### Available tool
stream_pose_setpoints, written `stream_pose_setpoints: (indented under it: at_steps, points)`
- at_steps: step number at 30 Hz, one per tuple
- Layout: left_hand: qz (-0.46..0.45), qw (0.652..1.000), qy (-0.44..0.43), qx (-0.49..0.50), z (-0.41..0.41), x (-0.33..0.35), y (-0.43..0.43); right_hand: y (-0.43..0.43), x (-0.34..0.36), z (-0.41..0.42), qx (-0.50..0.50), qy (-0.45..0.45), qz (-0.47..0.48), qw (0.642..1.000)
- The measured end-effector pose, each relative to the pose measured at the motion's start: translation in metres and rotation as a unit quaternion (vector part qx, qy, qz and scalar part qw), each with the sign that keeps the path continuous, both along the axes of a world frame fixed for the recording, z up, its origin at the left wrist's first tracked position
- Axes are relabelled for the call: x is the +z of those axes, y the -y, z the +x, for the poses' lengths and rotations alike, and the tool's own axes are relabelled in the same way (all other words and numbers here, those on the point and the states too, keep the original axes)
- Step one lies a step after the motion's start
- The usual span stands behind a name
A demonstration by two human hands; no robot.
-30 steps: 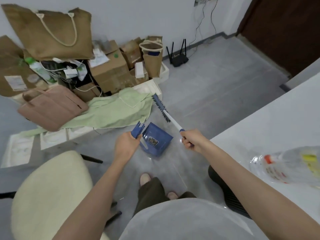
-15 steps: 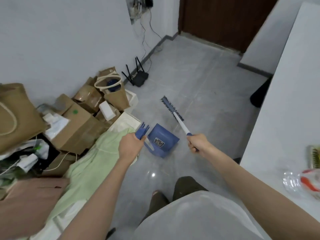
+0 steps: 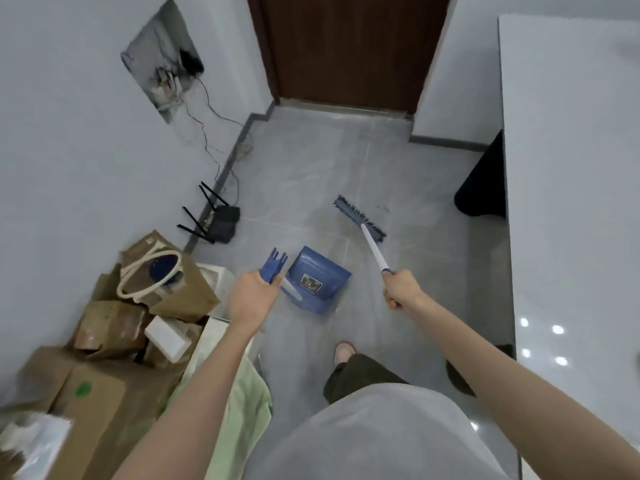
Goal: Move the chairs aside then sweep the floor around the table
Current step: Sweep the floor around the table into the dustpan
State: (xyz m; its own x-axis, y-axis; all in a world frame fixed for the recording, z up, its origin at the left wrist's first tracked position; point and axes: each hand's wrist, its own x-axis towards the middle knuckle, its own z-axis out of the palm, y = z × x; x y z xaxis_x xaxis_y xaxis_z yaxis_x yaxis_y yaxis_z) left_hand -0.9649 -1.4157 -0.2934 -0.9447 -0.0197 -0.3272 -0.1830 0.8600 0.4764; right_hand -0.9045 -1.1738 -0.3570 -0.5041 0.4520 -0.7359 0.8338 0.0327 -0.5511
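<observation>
Gripping dustpan [image 3: 318, 277] in the left hand [image 3: 251, 299], broom [image 3: 372, 249] in the right hand [image 3: 398, 289], both extending forward.

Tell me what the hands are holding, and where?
The left hand grips the dustpan by its handle's top; the right hand grips the broom by its pole's end.
</observation>
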Motion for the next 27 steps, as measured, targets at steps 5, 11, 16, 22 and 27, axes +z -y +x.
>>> stream_pose_setpoints:
  at_steps: [5,11,16,22,27]
  points:
    - [0.004,0.999,-0.017,-0.036,-0.100,0.009,-0.043,-0.038,0.008,-0.079,0.016,0.013,0.039,0.999]
    - [0.015,0.999,-0.016,-0.035,-0.210,0.013,-0.080,-0.075,0.015,-0.155,0.041,0.037,0.095,0.994]
    - [0.021,0.997,-0.016,-0.074,-0.319,-0.002,-0.112,-0.099,0.005,-0.242,0.033,0.035,0.131,0.990]
    - [0.006,0.986,-0.009,-0.169,-0.452,-0.006,-0.151,-0.119,0.001,-0.339,-0.007,0.043,0.125,0.991]
    - [0.020,0.974,-0.022,-0.227,-0.544,-0.001,-0.190,-0.146,-0.002,-0.407,-0.061,0.038,0.110,0.991]
